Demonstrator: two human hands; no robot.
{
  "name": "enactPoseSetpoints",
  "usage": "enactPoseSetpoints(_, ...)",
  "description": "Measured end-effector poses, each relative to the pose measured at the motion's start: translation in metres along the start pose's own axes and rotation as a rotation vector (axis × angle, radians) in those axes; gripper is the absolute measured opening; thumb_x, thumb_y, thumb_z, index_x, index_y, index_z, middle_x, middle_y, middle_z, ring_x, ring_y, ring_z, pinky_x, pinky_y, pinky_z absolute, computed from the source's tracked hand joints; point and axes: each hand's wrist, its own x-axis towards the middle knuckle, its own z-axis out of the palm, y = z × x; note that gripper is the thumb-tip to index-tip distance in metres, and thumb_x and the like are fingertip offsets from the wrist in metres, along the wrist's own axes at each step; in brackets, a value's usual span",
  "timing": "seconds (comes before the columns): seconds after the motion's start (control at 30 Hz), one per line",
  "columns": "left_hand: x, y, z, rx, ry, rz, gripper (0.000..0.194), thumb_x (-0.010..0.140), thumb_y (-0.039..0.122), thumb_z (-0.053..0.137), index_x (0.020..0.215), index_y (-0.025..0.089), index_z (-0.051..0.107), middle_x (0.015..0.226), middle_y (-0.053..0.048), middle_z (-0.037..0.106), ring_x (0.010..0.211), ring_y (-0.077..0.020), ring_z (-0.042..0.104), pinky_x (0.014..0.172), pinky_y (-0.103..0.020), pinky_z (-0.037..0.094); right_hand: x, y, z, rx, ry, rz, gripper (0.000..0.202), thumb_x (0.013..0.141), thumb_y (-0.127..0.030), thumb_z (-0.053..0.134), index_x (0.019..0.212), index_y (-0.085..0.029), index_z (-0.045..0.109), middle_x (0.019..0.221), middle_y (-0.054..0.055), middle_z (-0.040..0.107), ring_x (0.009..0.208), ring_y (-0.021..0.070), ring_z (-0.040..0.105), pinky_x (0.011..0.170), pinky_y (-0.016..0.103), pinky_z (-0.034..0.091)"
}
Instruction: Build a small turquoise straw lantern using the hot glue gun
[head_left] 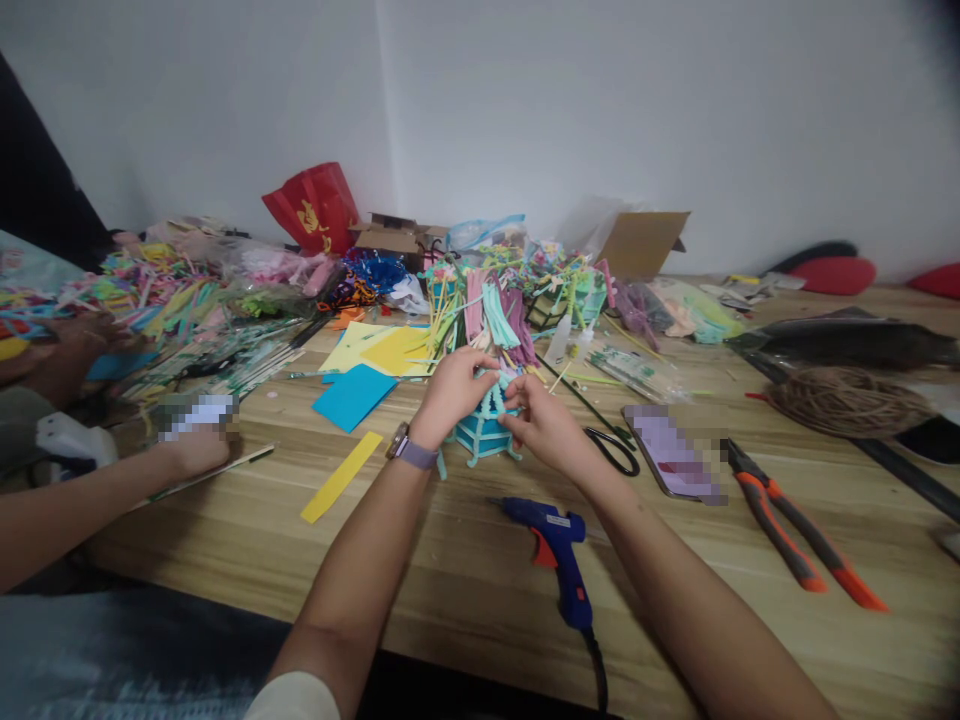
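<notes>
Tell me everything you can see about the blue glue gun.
The glue gun lies on its side on the wooden table, nozzle pointing left, neither the left hand nor the right hand touching it. Its plastic-looking blue body carries a pale label and red trigger; a dark cord runs from the handle toward the near edge.

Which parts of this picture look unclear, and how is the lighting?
Head view: soft, fairly even light, with a dark upper right corner; pixelation covers part of the phone and an area at another person's hand; the turquoise model at the left hand and right hand lacks fine detail; the outline of the glue gun is clearer.
</notes>
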Motion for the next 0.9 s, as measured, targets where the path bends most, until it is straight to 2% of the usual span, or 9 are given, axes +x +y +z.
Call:
enactPoseSetpoints(0.37,0.0006,0.0009,0.0003,0.008,-0.004,-0.006,0.018,0.078,0.011,0.06,0.089,0.016,0.073,0.092,-0.005,0.071,0.087,-0.0166,0.063,0.085,-0.03,0.05,-0.0008,-0.0024,-0.001,-0.028,-0.019,0.002,0.024,0.078,-0.013,0.053,0.092,-0.024,0.036,0.079,-0.006,0.053,0.042,0.0081,0.055,0.049,0.025,0.044)
enactPoseSetpoints(0.6,0.0006,-0.0001,0.0008,-0.008,0.001,-0.009,0.017,0.077,0.011,0.061,0.088,0.016,0.072,0.092,-0.005,0.071,0.086,-0.0169,0.063,0.084,-0.031,0.05,0.0,-0.0067,-0.006,-0.058,-0.035,-0.005,0.032,0.07,-0.006,0.056,0.09,-0.023,0.038,0.084,-0.005,0.055,0.047,0.0066,0.054,0.05,0.022,0.044)
enactPoseSetpoints(0.9,0.0001,0.0015,0.0002,-0.007,-0.007,-0.01,0.016,0.078,0.011,0.061,0.088,0.016,0.073,0.092,-0.005,0.071,0.087,-0.0168,0.063,0.084,-0.03,0.05,-0.0006,-0.0065,-0.0053,0.019,-0.049,0.032,0.025,0.077,-0.011,0.052,0.092,-0.024,0.036,0.086,-0.004,0.053,0.043,0.0065,0.056,0.047,0.023,0.045)
